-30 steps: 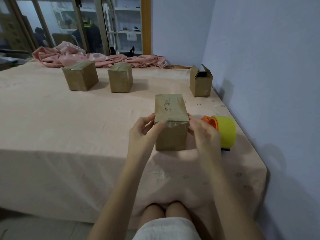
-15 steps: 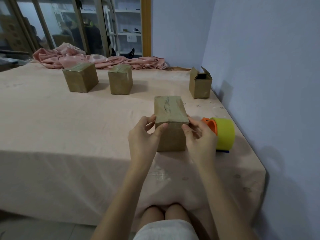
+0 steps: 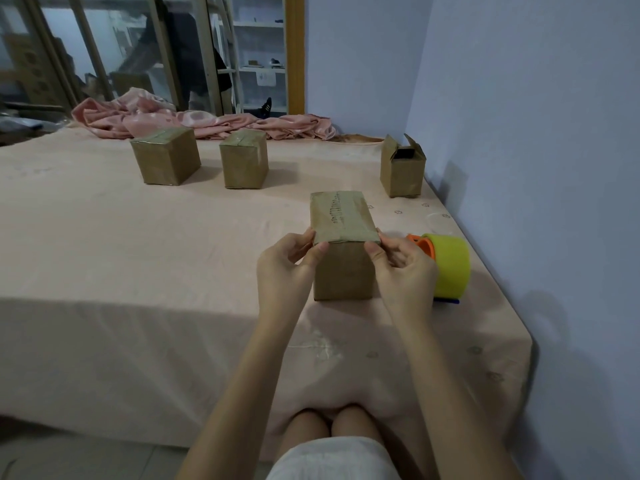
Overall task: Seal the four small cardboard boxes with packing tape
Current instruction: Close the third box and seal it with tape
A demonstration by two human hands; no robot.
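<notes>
A person seated at a cloth-covered worktop (image 3: 104, 271) presses both hands against the near box (image 3: 343, 244), whose top is already taped; the left hand (image 3: 285, 268) and right hand (image 3: 403, 268) each pinch an upper front corner, thumbs on the front face, the other fingers hidden behind the sides. The right hand partly covers the yellow tape dispenser (image 3: 448, 265) lying just beside the box, so only its orange hub and a sliver of blue beneath show. Farther back stand two taped boxes, the left taped box (image 3: 166, 157) and the middle taped box (image 3: 244, 159), while the open box (image 3: 401, 168) waits near the wall with flaps raised, its inside too dark to read. A crumpled pink cloth (image 3: 207, 119) lies along the far edge. Compared with half a second ago, the thumbs sit higher, at the top edge, and the box has not shifted.
</notes>
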